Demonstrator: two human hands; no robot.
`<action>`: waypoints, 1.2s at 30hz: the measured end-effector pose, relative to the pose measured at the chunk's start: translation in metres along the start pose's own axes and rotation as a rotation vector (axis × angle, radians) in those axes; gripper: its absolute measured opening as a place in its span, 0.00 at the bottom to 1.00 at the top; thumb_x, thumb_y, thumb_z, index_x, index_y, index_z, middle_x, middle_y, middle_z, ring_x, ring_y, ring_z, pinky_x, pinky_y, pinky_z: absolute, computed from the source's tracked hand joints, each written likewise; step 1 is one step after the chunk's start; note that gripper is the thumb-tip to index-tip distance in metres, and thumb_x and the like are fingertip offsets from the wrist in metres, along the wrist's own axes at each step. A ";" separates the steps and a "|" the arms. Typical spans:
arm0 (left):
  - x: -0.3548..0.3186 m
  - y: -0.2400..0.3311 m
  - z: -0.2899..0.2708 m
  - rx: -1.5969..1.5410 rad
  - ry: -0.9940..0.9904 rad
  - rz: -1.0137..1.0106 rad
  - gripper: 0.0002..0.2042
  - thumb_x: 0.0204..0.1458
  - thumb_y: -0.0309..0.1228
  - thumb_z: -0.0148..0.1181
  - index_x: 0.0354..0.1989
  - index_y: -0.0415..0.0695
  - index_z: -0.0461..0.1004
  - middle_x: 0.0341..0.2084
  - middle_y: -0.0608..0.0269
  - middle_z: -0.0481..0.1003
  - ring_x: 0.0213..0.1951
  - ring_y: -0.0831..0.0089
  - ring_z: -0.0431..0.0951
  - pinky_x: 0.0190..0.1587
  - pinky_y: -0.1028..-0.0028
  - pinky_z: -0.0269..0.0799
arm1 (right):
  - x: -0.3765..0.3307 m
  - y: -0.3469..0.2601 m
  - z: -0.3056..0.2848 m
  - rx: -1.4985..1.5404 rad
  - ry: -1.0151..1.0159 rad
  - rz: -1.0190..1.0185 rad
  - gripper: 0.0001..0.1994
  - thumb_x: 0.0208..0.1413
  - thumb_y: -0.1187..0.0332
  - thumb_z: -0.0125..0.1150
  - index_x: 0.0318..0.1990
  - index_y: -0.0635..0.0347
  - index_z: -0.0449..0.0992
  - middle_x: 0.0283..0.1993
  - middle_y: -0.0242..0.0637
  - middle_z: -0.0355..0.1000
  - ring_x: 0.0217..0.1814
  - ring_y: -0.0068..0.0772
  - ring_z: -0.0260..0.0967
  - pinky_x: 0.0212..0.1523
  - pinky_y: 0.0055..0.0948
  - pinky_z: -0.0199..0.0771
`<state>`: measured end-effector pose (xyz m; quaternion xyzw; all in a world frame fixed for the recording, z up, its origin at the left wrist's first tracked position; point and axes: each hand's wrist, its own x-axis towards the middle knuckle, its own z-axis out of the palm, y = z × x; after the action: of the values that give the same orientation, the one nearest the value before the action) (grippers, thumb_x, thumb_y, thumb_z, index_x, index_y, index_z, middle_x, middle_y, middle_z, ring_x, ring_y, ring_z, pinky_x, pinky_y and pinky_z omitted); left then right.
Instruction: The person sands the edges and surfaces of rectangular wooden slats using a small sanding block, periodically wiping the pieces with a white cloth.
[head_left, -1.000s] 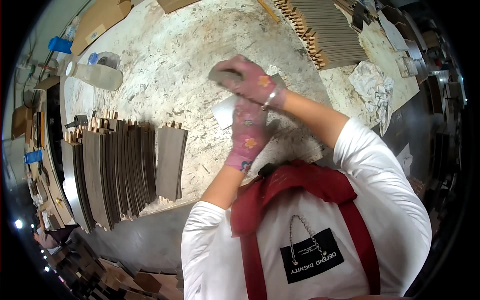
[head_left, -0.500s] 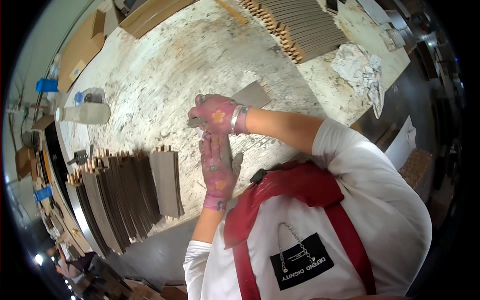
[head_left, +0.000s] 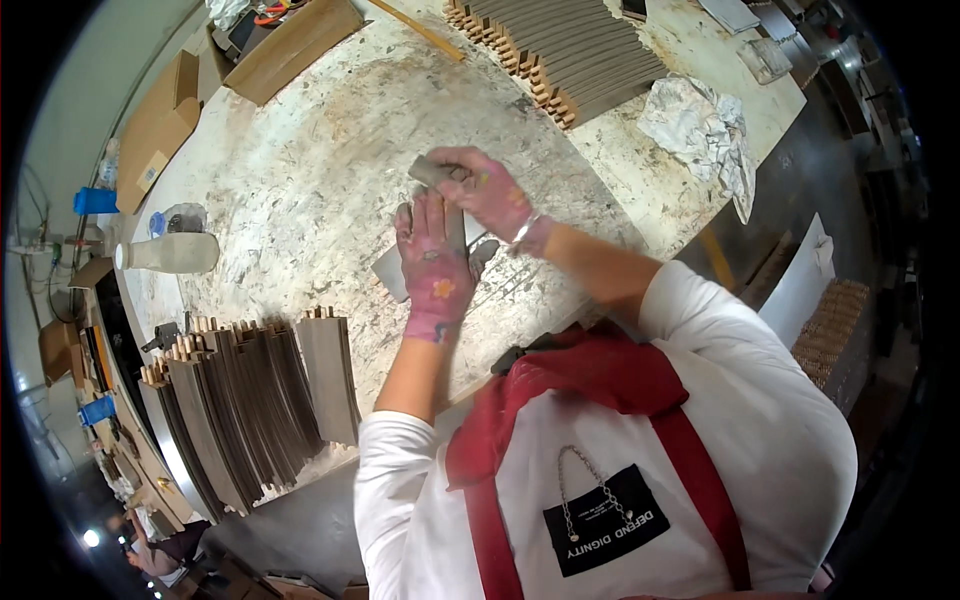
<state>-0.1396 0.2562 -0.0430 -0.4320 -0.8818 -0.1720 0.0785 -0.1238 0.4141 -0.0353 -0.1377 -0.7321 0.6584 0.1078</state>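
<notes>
Left hand (head_left: 432, 262) in pink flowered glove lies flat, pressing grey curved strip (head_left: 420, 262) onto stained surface (head_left: 300, 200). Right hand (head_left: 482, 188) grips small sanding block (head_left: 428, 170) at strip's far end. Half second before, both hands sat more leftward; rubbing stroke now goes along strip. Finished strips (head_left: 250, 400) lie in row left of hands; unworked stack (head_left: 560, 50) beyond them.

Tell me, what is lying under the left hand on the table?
A flat grey strip lies under the left hand on the table. The hand covers its middle; the right hand hides the far end.
</notes>
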 end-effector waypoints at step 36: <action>-0.136 -0.081 -0.103 0.260 -0.117 -0.405 0.30 0.47 0.18 0.53 0.62 0.48 0.72 0.65 0.43 0.61 0.66 0.44 0.60 0.67 0.55 0.58 | -0.050 -0.001 -0.061 0.192 -0.107 0.095 0.21 0.60 0.68 0.62 0.60 0.60 0.70 0.54 0.34 0.74 0.51 0.24 0.70 0.53 0.27 0.74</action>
<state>-0.1211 0.0717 -0.0052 -0.2419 -0.9682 -0.0441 0.0463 -0.0563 0.4542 -0.0268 -0.1260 -0.6630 0.7363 0.0496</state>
